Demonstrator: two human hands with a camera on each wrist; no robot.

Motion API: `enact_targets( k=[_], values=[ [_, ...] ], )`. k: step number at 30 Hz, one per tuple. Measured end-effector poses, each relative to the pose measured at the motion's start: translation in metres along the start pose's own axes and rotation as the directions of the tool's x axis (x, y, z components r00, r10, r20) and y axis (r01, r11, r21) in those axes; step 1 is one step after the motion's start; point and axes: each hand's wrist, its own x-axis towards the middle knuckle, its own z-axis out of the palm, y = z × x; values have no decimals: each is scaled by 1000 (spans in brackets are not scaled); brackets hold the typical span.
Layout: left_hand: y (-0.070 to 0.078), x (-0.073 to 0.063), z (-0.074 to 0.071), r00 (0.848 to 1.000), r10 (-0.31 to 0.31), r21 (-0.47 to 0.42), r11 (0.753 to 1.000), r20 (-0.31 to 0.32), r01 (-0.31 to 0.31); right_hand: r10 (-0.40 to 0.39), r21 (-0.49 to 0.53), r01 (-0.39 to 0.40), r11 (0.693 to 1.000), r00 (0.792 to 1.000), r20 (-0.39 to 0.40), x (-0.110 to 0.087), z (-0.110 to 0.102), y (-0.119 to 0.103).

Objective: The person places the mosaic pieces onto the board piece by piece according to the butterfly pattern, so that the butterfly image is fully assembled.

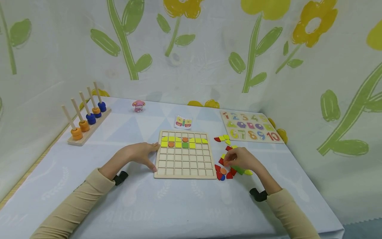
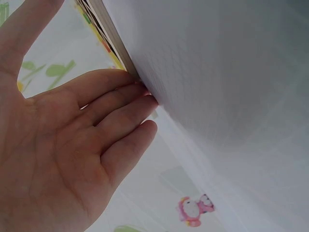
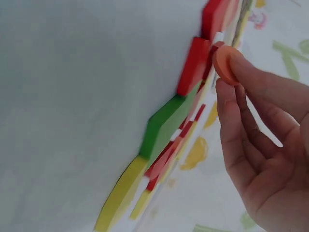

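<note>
A wooden grid board lies mid-table, with yellow pieces, two orange discs and a green square in its upper rows. My left hand rests against the board's left edge, thumb near the lower corner, fingers fairly straight in the left wrist view. My right hand pinches an orange disc between thumb and fingers, above the loose pieces right of the board. Among these are red pieces, a green piece, a yellow piece and a blue disc. The hand partly hides the pile.
Behind the board lies a small card with a butterfly pattern. A pink figurine stands at the back. At left is a peg stand with orange and blue rings; at back right, a number puzzle board. A flowered curtain hangs behind the table.
</note>
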Motion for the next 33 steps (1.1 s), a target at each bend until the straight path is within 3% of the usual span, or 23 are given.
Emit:
enact_targets(
  k=[7, 11, 24, 33],
  values=[
    [0, -2, 0, 1000, 4, -7, 1000, -9, -5, -54, 33, 59, 998, 989, -140, 22, 5, -11],
    [1, -3, 1, 1000, 3, -11, 1000, -14, -4, -100, 36, 108, 993, 979, -177, 39, 11, -21],
    [-1, 0, 1, 1000, 19, -7, 1000, -22, -19, -100, -18, 99, 995, 985, -139, 89, 18, -51],
    [-1, 0, 0, 1000, 17, -5, 1000, -25, -18, -9, -54, 3, 999, 994, -109, 105, 22, -53]
  ],
)
